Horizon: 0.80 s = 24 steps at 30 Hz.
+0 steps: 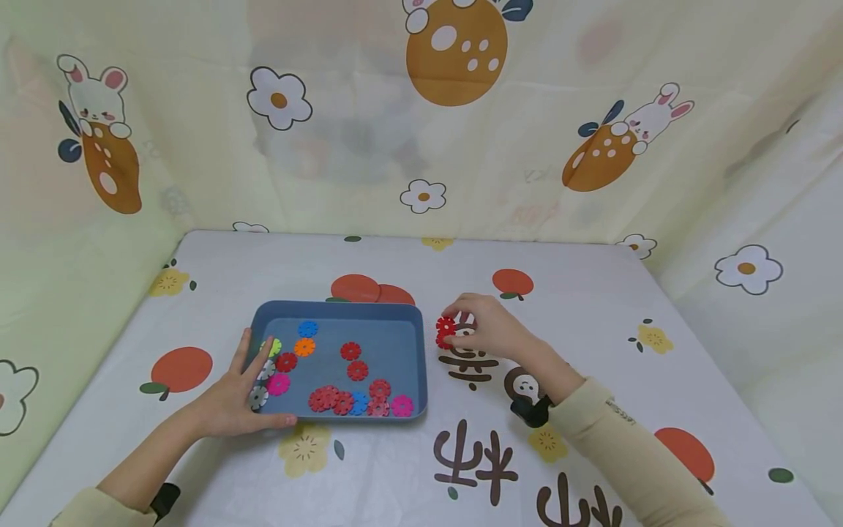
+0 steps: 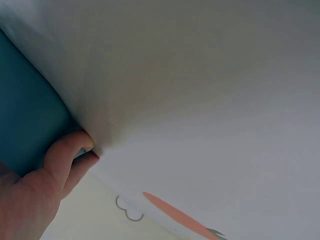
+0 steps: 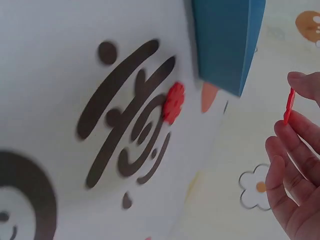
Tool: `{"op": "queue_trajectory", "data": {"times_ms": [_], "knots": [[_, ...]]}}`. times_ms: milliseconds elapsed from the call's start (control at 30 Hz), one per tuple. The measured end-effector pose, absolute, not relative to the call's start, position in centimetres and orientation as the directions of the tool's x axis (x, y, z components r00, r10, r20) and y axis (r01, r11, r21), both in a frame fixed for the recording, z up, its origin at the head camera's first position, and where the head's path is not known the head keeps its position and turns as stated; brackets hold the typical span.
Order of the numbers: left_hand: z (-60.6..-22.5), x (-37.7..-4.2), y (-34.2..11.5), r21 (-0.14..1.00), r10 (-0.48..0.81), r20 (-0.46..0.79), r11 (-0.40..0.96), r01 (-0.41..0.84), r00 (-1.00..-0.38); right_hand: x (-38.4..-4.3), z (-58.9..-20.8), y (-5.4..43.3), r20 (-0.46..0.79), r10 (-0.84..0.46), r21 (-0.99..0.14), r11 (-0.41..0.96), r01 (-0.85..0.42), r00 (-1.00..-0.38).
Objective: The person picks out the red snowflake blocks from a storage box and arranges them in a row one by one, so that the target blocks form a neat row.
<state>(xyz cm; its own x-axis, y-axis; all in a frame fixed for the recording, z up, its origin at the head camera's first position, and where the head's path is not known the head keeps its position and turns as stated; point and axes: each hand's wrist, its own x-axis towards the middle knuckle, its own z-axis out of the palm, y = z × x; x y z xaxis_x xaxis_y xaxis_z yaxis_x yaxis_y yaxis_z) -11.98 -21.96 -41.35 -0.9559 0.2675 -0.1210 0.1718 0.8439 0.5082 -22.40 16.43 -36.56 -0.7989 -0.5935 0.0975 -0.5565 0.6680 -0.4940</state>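
Observation:
My right hand [image 1: 490,326] pinches a red notched plastic disc [image 3: 289,106] between thumb and fingertips, above the table right of the tray. Below it, a second red disc [image 3: 174,103] lies on the printed tablecloth. My left hand [image 1: 227,399] holds the blue tray [image 1: 342,310] by its near left corner, thumb along the front side and fingers at the left rim. Inside the tray lie several discs: red ones [image 1: 358,370], an orange one [image 1: 304,347], a blue one [image 1: 308,329] and a magenta one [image 1: 402,406]. The left fingers partly cover a yellow-green disc [image 1: 276,347].
The tablecloth [image 1: 579,300] carries printed fruit, flowers and brown characters. A patterned curtain [image 1: 356,146] hangs behind the table's far edge and along both sides. Each wrist wears a black strap [image 1: 530,412].

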Motion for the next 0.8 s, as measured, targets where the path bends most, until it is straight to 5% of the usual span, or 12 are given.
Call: {"op": "queue_trajectory", "data": {"times_ms": [800], "knots": [[-41.4, -12.0, -22.0, 0.506, 0.265, -0.133, 0.846, 0.164, -0.955, -24.5, -40.5, 19.4, -0.065, -0.528, -0.427, 0.782, -0.454, -0.847]]}}
